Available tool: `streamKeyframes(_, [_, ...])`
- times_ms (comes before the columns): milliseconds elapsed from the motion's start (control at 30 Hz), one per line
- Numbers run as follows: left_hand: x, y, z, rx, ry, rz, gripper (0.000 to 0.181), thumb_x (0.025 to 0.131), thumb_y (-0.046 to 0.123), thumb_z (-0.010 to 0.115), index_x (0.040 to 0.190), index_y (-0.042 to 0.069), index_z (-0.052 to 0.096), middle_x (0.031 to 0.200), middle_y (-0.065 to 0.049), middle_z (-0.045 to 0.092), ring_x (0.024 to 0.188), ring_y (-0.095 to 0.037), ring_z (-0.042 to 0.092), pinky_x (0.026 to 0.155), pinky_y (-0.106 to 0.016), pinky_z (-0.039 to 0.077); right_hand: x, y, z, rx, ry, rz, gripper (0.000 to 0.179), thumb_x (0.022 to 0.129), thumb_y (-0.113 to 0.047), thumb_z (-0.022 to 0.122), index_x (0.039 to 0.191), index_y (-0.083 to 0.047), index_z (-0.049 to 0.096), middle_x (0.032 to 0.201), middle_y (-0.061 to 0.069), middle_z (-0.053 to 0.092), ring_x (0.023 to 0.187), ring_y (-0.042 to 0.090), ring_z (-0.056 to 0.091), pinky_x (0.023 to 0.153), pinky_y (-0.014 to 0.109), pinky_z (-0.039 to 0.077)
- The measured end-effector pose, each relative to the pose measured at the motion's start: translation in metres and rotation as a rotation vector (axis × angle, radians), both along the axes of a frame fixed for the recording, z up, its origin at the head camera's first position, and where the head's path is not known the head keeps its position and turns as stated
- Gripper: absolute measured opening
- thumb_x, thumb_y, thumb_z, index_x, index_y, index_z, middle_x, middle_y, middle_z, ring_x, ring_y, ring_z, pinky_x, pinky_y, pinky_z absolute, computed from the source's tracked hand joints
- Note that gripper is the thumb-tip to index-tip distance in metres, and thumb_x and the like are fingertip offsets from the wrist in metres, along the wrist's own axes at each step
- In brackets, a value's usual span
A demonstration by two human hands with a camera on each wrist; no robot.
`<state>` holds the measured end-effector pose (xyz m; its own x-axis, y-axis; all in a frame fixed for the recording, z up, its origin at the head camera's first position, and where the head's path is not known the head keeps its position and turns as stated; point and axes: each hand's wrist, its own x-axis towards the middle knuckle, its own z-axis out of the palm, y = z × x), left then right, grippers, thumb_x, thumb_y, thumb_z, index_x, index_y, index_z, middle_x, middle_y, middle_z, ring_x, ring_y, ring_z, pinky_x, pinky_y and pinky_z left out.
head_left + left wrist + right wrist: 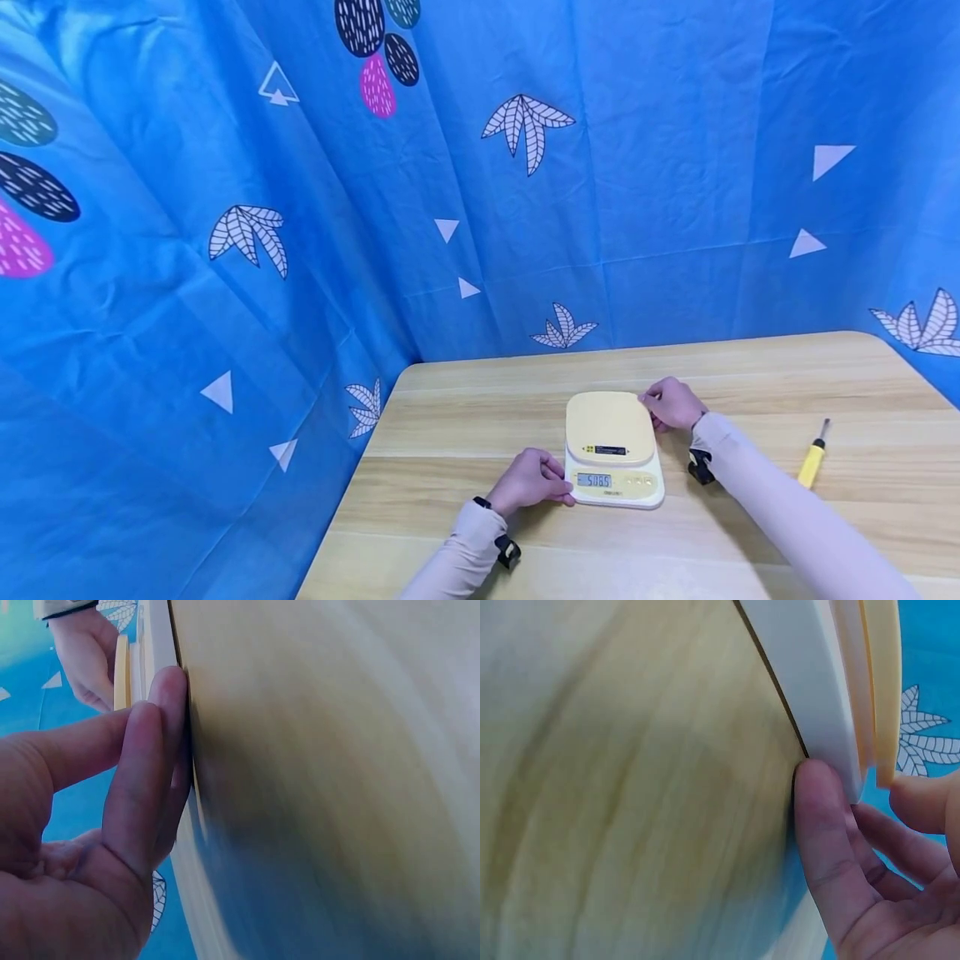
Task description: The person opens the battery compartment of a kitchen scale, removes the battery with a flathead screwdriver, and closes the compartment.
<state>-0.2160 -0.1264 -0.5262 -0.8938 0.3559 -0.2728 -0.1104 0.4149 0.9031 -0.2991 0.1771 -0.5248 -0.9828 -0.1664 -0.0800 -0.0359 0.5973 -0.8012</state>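
A pale yellow and white kitchen scale [609,429] lies flat on the wooden table, its small display lit with digits resembling 5085. At its near left corner, my left hand [529,482] pinches the edge between thumb and fingers. My right hand [672,403] grips the far right corner. In the right wrist view, the thumb [922,804] touches the yellow top plate [885,690] while fingertips [817,784] press at the white base near the tabletop. The left wrist view has the left fingers [135,787] against the scale's side, partly covering it.
A screwdriver [813,460] with a yellow handle lies on the table [450,417] to the right, beyond the right forearm. Blue patterned cloth [660,167] hangs behind the table and along its left side.
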Motion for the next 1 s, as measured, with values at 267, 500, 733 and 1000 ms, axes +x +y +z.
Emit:
streamKeyframes(267, [0.002, 0.006, 0.001, -0.024, 0.016, 0.025, 0.02, 0.081, 0.0, 0.075, 0.097, -0.003, 0.063, 0.075, -0.011, 0.071, 0.065, -0.022, 0.074, 0.063, -0.025, 0.063, -0.001, 0.004, 0.005, 0.024, 0.007, 0.018, 0.03, 0.101, -0.013, 0.052, 0.111, 0.01, 0.067, 0.067, 0.006, 0.069, 0.056, 0.016, 0.067, 0.053, 0.03, 0.061])
streamKeyframes(500, [-0.002, 0.004, -0.001, -0.007, -0.018, 0.025, 0.022, 0.081, 0.001, 0.076, 0.099, -0.002, 0.062, 0.078, -0.011, 0.071, 0.065, -0.02, 0.074, 0.064, -0.025, 0.064, -0.003, 0.005, 0.003, 0.002, -0.014, 0.012, 0.032, 0.101, -0.016, 0.051, 0.111, 0.011, 0.067, 0.072, 0.009, 0.07, 0.062, 0.018, 0.069, 0.057, 0.03, 0.063])
streamKeyframes(733, [-0.013, -0.006, 0.0, 0.07, -0.111, -0.032, 0.018, 0.087, 0.006, 0.071, 0.102, -0.003, 0.065, 0.084, -0.016, 0.075, 0.068, -0.019, 0.074, 0.07, -0.029, 0.065, 0.0, 0.007, 0.0, -0.084, -0.066, 0.01, 0.036, 0.101, -0.018, 0.053, 0.114, 0.014, 0.061, 0.082, 0.014, 0.072, 0.069, 0.02, 0.071, 0.063, 0.032, 0.065])
streamKeyframes(1000, [-0.041, -0.024, 0.005, 0.069, -0.059, 0.032, 0.031, 0.093, 0.018, 0.067, 0.116, -0.003, 0.063, 0.1, -0.021, 0.072, 0.084, -0.023, 0.073, 0.08, -0.034, 0.065, 0.013, 0.018, 0.013, -0.275, -0.144, 0.014, 0.047, 0.101, -0.018, 0.054, 0.126, 0.021, 0.049, 0.097, 0.026, 0.07, 0.081, 0.027, 0.072, 0.075, 0.039, 0.065])
